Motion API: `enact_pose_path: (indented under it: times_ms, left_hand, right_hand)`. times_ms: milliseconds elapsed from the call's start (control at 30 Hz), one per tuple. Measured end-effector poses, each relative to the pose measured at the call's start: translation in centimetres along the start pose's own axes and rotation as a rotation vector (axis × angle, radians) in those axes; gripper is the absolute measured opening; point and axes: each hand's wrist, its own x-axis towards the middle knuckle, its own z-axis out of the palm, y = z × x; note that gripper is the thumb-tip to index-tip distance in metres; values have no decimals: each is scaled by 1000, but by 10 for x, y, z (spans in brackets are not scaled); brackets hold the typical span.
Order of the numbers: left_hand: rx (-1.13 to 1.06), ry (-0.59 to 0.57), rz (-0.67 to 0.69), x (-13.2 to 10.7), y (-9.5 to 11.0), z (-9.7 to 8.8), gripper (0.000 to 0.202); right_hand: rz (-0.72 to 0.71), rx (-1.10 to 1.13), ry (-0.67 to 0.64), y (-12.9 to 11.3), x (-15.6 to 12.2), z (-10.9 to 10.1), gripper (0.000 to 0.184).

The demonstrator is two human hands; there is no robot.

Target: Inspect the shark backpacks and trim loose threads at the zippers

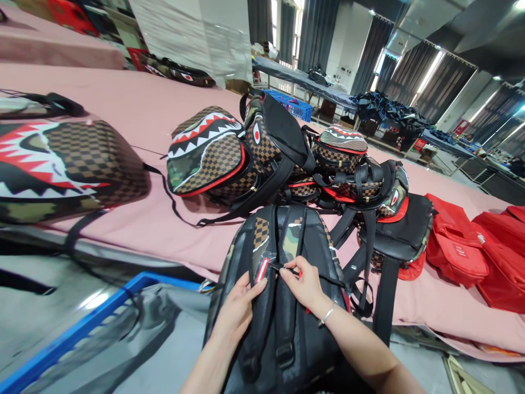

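Note:
A black backpack (315,246) stands in front of me with its back panel and padded straps facing me. Checkered and camouflage patches show near the top of the straps. My left hand (238,303) is closed on the left shoulder strap (262,312), its thumb beside a red-and-white label (263,270) under clear plastic. Between the fingers of my right hand (302,284) is a thin dark tool (283,268) with a red part; its tip lies close to the label. The fingers partly hide this tool, so its exact kind is unclear.
Several shark-mouth backpacks (217,158) are heaped on the pink-covered table (184,235) beyond. Another shark-mouth bag (115,164) lies at left, red bags (455,241) at right. A blue-rimmed crate (94,317) is at lower left. Loose black straps hang over the table edge.

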Motion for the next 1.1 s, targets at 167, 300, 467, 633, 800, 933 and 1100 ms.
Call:
enact_pose_path:
  times_ms: [167,300,467,633,800,933,1100]
  left_hand:
    - [15,2,2,0,-1,-1,55]
    - [13,-2,-9,0,-1,-1,55]
    - [28,4,29,0,-3,1,52]
    - [26,-8,23,2,-5,-2,51]
    - [27,-2,5,3,-6,-4,53]
    - [38,-10,-17,1,-5,-2,55]
    - [45,-12,-8,-1,-3,-1,54]
  right_hand:
    - [-16,-10,7,0,-3,1,19]
    - [-44,-81,24,-5,-5,-1,20]
    - [-38,-109,37,-9,-4,-4,19]
    - [-50,-103,13,-9,0,-4,20]
    - [-74,-154,-44,2,7,-5,22]
    - [-100,-169,-76,10,12,-6,23]
    - [-75,-131,-86,9,13,-12,22]
